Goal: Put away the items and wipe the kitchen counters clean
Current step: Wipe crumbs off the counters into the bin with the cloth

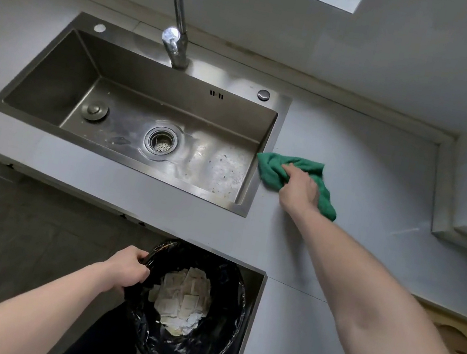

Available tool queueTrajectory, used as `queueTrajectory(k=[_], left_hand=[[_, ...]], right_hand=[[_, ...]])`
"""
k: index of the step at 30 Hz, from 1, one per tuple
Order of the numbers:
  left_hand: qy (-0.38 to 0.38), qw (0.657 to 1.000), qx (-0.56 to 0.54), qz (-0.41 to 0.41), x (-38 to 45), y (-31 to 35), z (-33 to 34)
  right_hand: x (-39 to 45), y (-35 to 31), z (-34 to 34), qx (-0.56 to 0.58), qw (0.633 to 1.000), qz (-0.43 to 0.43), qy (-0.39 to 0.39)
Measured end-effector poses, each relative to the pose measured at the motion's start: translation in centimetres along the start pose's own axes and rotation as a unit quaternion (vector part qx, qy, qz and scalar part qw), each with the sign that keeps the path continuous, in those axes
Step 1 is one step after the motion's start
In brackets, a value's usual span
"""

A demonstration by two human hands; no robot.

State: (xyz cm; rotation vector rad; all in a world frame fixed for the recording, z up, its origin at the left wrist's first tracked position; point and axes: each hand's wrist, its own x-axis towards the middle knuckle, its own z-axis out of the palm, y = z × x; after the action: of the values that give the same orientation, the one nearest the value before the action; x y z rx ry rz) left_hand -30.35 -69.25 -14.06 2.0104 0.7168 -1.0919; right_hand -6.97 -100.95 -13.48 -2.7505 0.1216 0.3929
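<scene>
Nearest you is the round waste bin lined with a glossy black plastic bag (190,309), held below the front edge of the pale grey stone counter (370,157), and your left hand (128,270) has its fingers curled over the bin's rim on the left side, pinching liner and rim together. Pale scraps of torn paper (183,302) lie heaped in the bottom. Your right hand (299,188) presses down on the crumpled green microfibre cloth (297,178), fingers bent over its top and gathering it, on the counter just to the right of the brushed steel rectangular sink (130,115); the cloth's left corner touches the sink's right rim. The chief risk, as I judge it, is aim: if you sweep crumbs toward the counter's front edge and the bin sits a little too far left or too low, they will fall past the rim onto the dark floor. A one-sided grip on the rim could also let the bin tilt and spill the paper, or pull the liner loose. Sweep leftward instead and the debris drops into the sink basin, which already looks speckled near the round strainer drain (161,140). Watch the tall curved chrome tap (174,44) if your arm swings wide.
</scene>
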Motion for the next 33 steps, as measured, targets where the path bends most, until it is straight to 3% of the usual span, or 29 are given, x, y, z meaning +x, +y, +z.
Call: queueTrajectory(k=[15,22,27,33], left_hand=[[-0.002,1.0,0.0,0.002,-0.5,0.1,-0.4],[-0.005,1.0,0.0,0.01,-0.7,0.0,-0.2],[-0.015,1.0,0.007,0.021,-0.7,0.2,-0.1],[-0.03,0.999,-0.005,0.009,-0.7,-0.1,-0.7]], right_hand=[[-12.4,-3.0,2.6,-0.06,0.994,-0.078,-0.041],[-19.9,-5.1,4.2,-0.067,0.984,-0.121,-0.115],[-26.1,-6.5,6.9,-0.003,0.973,-0.113,-0.199],[-22.7,-5.7,2.5,0.042,0.994,-0.072,-0.07]])
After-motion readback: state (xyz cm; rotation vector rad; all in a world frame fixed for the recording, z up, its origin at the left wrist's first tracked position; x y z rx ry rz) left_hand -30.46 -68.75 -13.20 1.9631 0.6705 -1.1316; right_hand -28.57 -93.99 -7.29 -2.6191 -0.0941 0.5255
